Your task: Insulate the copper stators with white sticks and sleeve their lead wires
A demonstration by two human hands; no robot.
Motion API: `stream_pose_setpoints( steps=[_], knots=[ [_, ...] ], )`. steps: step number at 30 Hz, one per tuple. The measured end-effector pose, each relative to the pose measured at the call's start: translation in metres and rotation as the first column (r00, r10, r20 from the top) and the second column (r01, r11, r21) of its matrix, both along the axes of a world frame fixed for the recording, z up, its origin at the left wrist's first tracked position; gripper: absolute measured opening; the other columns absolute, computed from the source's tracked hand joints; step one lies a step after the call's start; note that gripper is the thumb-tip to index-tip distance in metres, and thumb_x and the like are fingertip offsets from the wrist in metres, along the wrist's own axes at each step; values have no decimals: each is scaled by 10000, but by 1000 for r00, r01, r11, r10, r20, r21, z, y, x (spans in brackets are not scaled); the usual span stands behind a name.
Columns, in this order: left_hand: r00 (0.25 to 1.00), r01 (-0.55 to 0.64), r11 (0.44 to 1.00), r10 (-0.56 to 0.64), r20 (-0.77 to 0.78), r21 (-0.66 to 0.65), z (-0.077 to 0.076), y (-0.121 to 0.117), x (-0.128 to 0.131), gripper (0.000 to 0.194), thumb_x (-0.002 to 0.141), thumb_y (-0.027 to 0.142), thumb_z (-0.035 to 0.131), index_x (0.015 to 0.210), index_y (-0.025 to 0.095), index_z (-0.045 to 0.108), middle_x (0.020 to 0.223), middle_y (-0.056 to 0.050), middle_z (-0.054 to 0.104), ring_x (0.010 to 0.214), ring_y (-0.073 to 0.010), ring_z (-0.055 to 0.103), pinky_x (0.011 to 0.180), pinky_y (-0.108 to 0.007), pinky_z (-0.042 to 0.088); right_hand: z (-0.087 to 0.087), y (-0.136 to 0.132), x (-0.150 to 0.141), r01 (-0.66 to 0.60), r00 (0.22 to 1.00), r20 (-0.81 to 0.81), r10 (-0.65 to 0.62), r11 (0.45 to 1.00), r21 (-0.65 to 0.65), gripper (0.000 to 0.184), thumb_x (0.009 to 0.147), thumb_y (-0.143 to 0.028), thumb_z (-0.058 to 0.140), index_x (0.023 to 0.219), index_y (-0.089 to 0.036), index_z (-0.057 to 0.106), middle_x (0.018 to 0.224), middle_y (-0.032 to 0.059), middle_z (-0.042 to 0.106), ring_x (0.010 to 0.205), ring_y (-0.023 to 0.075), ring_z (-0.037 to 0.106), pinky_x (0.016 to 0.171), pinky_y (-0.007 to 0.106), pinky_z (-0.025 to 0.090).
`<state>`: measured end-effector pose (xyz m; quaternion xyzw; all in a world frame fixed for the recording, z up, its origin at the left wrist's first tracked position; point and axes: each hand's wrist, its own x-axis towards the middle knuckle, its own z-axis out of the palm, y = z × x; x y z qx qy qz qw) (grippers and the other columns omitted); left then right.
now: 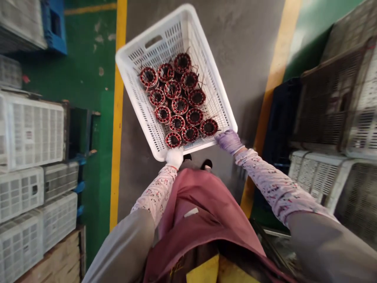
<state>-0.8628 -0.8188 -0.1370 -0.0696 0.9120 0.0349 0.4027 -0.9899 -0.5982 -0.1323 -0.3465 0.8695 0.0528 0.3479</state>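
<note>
A white plastic crate (221, 94) is in front of me, turned at an angle. Inside it stand several round motor stators (180, 105) with red and black windings and loose wire ends, grouped toward the near and middle part. My left hand (174, 158), in a white glove, is closed on the crate's near rim at the left. At the near right corner my right hand (229, 141), in a purple glove, grips the same rim. The fingertips of both hands are partly hidden by the crate's edge.
Stacked white crates (35, 131) line the left side, with a blue pallet (55, 25) at the upper left. More crates (321, 177) are piled on the right. A grey walkway (235, 35) runs ahead between yellow floor lines (117, 118). My shoes (207, 163) show below the crate.
</note>
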Motion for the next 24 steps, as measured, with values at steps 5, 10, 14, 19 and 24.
stream_pose_setpoints(
  steps=[5, 10, 14, 19, 24],
  knots=[
    [1000, -23, 998, 23, -11, 50, 5, 12, 79, 433, 1009, 165, 310, 1277, 124, 648, 1102, -207, 694, 1106, -297, 674, 890, -402, 491, 4, 10, 82, -26, 999, -20, 26, 999, 27, 315, 880, -117, 508, 1078, -65, 748, 1002, 207, 748, 889, 255, 667, 804, 350, 415],
    [1000, 12, 997, -11, -13, 75, 4, 18, 154, 432, 1010, 155, 313, 1265, 128, 660, 1103, -208, 693, 1124, -282, 661, 904, -386, 473, 1, 21, 166, 19, 999, -26, -18, 999, 50, 318, 903, -130, 495, 1097, -95, 744, 1007, 173, 752, 930, 242, 675, 864, 346, 424],
    [999, 32, 996, -30, -16, 84, 0, 24, 214, 431, 1015, 167, 313, 1288, 130, 644, 1113, -205, 689, 1124, -282, 657, 915, -391, 466, 2, 31, 232, 72, 997, -27, -70, 995, 74, 314, 922, -159, 499, 1123, -104, 734, 1045, 172, 747, 993, 244, 675, 939, 363, 420],
    [1000, 11, 995, -10, -15, 99, 0, 32, 286, 416, 1020, 181, 325, 1262, 122, 658, 1110, -205, 691, 1113, -286, 660, 922, -403, 465, 6, 41, 312, 98, 995, 9, -100, 988, 121, 315, 919, -177, 518, 1141, -100, 728, 1110, 184, 739, 1053, 263, 675, 965, 371, 409],
    [999, -25, 993, 28, -20, 118, 5, 45, 355, 446, 1028, 176, 288, 1270, 110, 657, 1194, -223, 676, 1155, -294, 639, 955, -425, 453, 6, 57, 389, 93, 995, 10, -95, 986, 137, 373, 934, -196, 492, 1238, -105, 690, 1162, 186, 728, 1108, 288, 665, 962, 377, 406]
  ],
)
